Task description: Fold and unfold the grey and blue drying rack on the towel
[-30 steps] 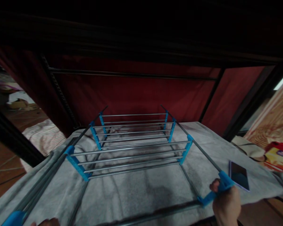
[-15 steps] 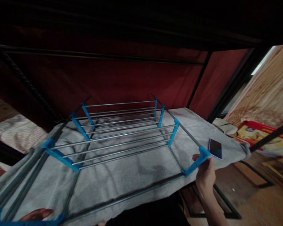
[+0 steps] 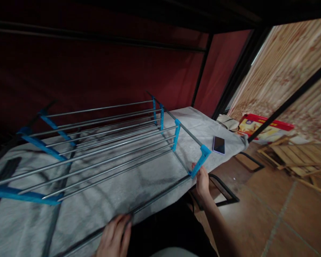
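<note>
A rack (image 3: pixel 112 161) of thin metal rods and blue plastic end pieces lies across the grey cloth-covered bed, stretching away from me. My right hand (image 3: pixel 202 180) grips the nearest right blue bracket (image 3: pixel 200 160) around its lower part, with fingertips showing on the far side. At the near edge, my left hand (image 3: pixel 115 233) is curled over the front metal bar (image 3: pixel 160 197). The near left end of the rack runs out of view. Several rods are held between the blue crosspieces, such as the left one (image 3: pixel 44 146).
A phone (image 3: pixel 219 145) lies right of the rack. Dark metal posts (image 3: pixel 291 100) and a red panel (image 3: pixel 109 76) frame the bed. Beyond it are a red and yellow box (image 3: pixel 264 126), wooden slatted pieces (image 3: pixel 302 153) and a tiled floor (image 3: pixel 262 221).
My left hand has left the near left bracket for the middle of the front bar. The view has turned right. My right hand stays on its bracket, now gripping lower down.
</note>
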`<state>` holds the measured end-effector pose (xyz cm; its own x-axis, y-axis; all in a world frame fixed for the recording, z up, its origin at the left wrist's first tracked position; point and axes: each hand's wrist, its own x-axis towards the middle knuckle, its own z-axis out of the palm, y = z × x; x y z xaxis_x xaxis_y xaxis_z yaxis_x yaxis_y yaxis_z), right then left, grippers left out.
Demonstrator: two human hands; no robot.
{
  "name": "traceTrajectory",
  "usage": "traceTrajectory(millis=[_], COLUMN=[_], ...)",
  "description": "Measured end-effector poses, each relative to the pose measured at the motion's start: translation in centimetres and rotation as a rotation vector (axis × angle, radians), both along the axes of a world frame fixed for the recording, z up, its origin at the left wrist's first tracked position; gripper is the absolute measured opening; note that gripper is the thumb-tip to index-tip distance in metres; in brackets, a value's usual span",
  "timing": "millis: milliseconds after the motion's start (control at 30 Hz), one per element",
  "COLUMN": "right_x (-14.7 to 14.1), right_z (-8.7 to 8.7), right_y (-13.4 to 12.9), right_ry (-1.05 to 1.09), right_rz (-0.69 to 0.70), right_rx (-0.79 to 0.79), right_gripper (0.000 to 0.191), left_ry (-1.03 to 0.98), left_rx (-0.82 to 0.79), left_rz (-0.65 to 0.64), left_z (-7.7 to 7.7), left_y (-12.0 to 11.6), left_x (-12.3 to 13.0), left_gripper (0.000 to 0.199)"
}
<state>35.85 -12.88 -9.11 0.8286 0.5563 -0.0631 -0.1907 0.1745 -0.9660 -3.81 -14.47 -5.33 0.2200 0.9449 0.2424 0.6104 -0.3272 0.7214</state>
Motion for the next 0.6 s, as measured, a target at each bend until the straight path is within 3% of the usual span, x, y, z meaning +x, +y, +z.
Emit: traceTrajectory(millis=[133,233,467,600], right_x=[-0.4,-0.5,-1.3,-1.5], right_z=[-0.5,-0.3,-0.3,-0.7], right_y=[0.7,0.7,0.6,0.7], right_ry=[0.057,0.07,0.011,-0.001], right_rz=[0.049,0.096,0.146,0.135], right_rx=[0.041,0.034,-0.035,-0.048], right_gripper=[0.045,0.052,0.042,0.046], left_ry=[0.433,0.6,0.738,0.775], left_rx=[0.239,0.235,0.126,0.051], left_rz=[-0.306,-0.427,-0.477,-0.484], left_z=[-1.4,-1.7,-1.3,-0.6], left_y=[3.0,4.1,4.5,4.5], left_x=[6.3,8.8,9.2,9.6], left_gripper=[0.032,0.031,0.034,0.038])
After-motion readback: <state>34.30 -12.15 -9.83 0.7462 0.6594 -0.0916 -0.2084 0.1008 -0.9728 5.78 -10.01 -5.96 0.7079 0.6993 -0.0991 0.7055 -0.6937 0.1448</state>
